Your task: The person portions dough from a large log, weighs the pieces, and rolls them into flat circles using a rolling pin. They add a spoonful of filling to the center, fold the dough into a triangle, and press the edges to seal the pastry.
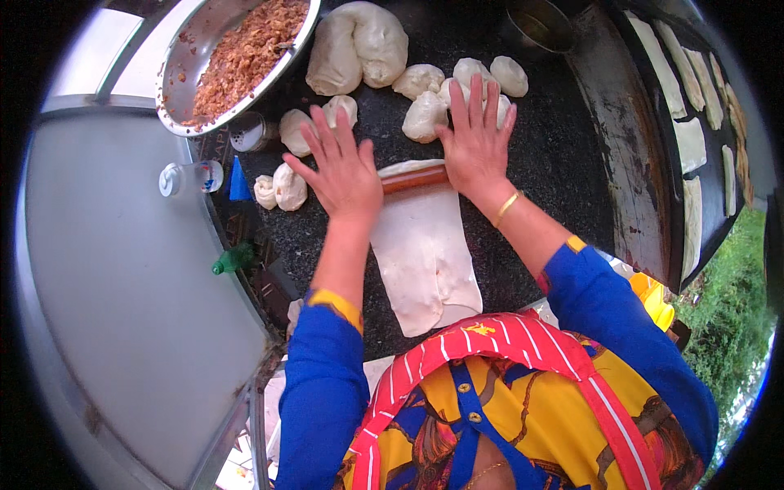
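Observation:
A brown rolling pin lies across the far part of a long, flat sheet of dough on a dark speckled counter. My left hand lies flat over the pin's left end, its fingers spread and pointing away from me. Over the right end rests my right hand, also palm down with fingers apart. Both palms hide the pin's ends. The dough's near end shows a fold or overlap. Beyond my right hand sit several dough balls, and others lie left of my left hand.
A metal bowl of reddish-brown filling stands at the upper left, beside a large folded dough mass. A shaker, a clear bottle and a green bottle line the left edge. Flat dough strips rest on a dark surface at right.

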The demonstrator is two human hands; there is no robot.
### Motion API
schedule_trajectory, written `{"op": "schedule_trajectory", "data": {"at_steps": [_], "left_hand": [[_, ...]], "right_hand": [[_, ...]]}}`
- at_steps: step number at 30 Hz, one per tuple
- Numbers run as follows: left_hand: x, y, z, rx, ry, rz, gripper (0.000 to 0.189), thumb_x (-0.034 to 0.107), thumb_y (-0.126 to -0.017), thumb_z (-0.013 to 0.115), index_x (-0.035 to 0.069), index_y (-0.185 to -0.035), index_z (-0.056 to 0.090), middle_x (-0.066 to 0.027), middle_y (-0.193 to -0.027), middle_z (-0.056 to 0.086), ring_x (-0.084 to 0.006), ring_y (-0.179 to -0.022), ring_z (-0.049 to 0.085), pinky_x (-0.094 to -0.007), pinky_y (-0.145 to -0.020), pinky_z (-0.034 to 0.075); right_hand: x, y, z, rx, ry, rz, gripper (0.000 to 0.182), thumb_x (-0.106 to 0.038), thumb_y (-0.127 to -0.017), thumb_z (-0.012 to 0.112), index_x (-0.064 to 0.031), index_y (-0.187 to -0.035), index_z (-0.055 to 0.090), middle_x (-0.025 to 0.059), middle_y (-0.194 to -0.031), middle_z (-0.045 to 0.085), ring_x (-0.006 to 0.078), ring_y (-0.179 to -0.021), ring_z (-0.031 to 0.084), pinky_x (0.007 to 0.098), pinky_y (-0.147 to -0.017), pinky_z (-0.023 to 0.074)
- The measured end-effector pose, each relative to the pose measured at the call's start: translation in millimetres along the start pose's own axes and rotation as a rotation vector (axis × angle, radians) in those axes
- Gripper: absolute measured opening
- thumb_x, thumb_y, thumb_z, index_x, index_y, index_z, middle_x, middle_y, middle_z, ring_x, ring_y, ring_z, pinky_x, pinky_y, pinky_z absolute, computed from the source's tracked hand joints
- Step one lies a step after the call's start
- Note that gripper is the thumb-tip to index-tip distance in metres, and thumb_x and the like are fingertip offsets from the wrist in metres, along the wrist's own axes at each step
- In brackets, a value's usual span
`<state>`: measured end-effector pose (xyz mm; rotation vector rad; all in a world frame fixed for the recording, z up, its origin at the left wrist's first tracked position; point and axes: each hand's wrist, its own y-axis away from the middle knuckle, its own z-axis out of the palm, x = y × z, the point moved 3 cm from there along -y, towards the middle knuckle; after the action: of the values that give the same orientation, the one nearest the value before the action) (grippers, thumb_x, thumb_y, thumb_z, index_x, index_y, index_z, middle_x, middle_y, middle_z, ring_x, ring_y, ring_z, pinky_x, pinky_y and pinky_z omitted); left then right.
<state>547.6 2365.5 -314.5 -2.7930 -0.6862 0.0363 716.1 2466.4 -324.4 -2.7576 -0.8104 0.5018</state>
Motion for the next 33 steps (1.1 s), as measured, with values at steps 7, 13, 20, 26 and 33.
{"op": "schedule_trajectory", "data": {"at_steps": [7,13,20,26,33], "left_hand": [[9.6,-4.9,0.9,-0.053,0.016,0.050,0.071,0.040,-0.099,0.052,0.013,-0.158,0.024,-0.0120,-0.168,0.010,-0.0325,-0.155,0.008,-0.0673,-0.116,0.001],[11.2,-32.6,8.9,0.001,-0.071,0.061,0.073,0.041,-0.098,0.054,0.013,-0.159,0.024,-0.0127,-0.168,0.008,-0.0313,-0.156,0.001,-0.0653,-0.117,-0.006],[2.1,-29.7,-4.4,0.138,0.010,0.105,0.067,0.036,-0.098,0.053,0.015,-0.157,0.028,-0.0066,-0.168,0.013,-0.0279,-0.156,0.007,-0.0666,-0.115,-0.003],[-23.3,-32.5,-36.9,0.167,0.535,0.000,0.042,0.020,-0.091,0.066,0.011,-0.131,0.057,-0.0089,-0.130,0.061,-0.0289,-0.120,0.056,-0.0482,-0.102,0.038],[-4.9,-3.3,-23.3,-0.526,0.412,-0.002,0.029,0.020,-0.083,0.074,0.007,-0.107,0.065,-0.0127,-0.103,0.069,-0.0335,-0.097,0.066,-0.0441,-0.086,0.052]], "right_hand": [[2.9,-9.1,-0.4,-0.004,0.049,0.016,0.076,-0.034,-0.093,0.062,-0.0121,-0.156,0.027,0.0157,-0.165,0.019,0.0367,-0.152,0.015,0.0634,-0.117,0.0086],[4.3,-23.2,-1.6,0.030,0.059,0.006,0.076,-0.032,-0.094,0.062,-0.0120,-0.157,0.025,0.0168,-0.166,0.014,0.0362,-0.153,0.011,0.0607,-0.118,0.0099],[4.0,47.7,-17.5,-0.161,-0.036,-0.361,0.075,-0.042,-0.083,0.068,-0.0142,-0.148,0.042,0.0092,-0.143,0.047,0.0244,-0.131,0.044,0.0506,-0.108,0.0270],[22.8,31.9,-38.2,-0.198,-0.157,-0.395,0.031,-0.031,-0.084,0.072,-0.0131,-0.104,0.057,0.0044,-0.091,0.057,0.0233,-0.088,0.058,0.0380,-0.078,0.0438],[27.8,-8.3,-42.7,0.218,-0.099,-0.212,0.024,-0.023,-0.083,0.073,-0.0124,-0.099,0.059,0.0063,-0.092,0.060,0.0264,-0.089,0.059,0.0398,-0.078,0.0478]]}}
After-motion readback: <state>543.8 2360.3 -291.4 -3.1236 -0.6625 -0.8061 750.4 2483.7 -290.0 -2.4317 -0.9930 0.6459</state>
